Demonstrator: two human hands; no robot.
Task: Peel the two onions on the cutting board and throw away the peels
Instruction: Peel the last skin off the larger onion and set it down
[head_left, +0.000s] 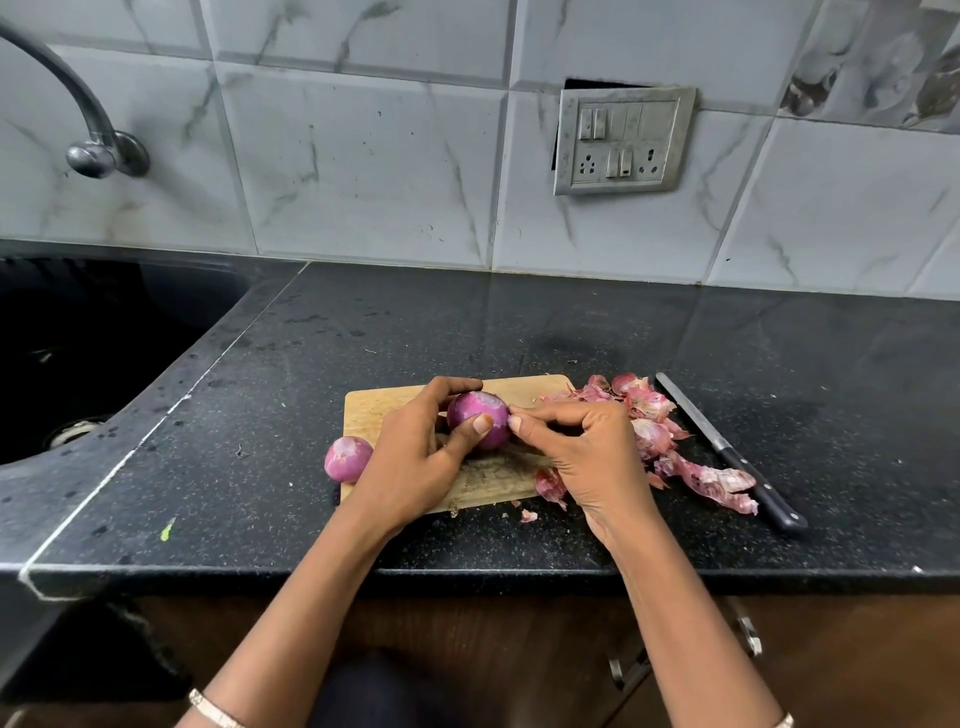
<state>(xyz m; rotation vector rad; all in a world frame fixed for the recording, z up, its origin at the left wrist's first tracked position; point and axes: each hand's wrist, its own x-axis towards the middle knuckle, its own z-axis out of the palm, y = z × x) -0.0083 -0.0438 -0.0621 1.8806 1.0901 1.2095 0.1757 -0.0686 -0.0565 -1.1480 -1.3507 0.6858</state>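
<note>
While the left hand (410, 457) grips the onion (478, 418), thumb across its front and fingers curled round the back, the right hand (587, 447) pinches its curled fingertips (514, 423) against the onion's right side, picking at skin. Whether a flake is caught is too small to tell. The onion is held just above the cutting board (384, 402) and looks mostly bare: glossy purple, top trimmed. A second onion (347, 458) sits at the board's left edge, just beside the left hand, and looks peeled. Peels (654, 415) lie heaped on the counter (260, 415) just right of the board, with a few scraps near the board's front corner. A knife (727, 452) lies beyond the peels, untouched. The sink (78, 338) is far left.

Step, as I judge it: clearing the last skin off the held onion. The next move calls for a nail catch and pull, then setting the onion down and gathering every peel, small scraps too. No bin is in view.
</note>
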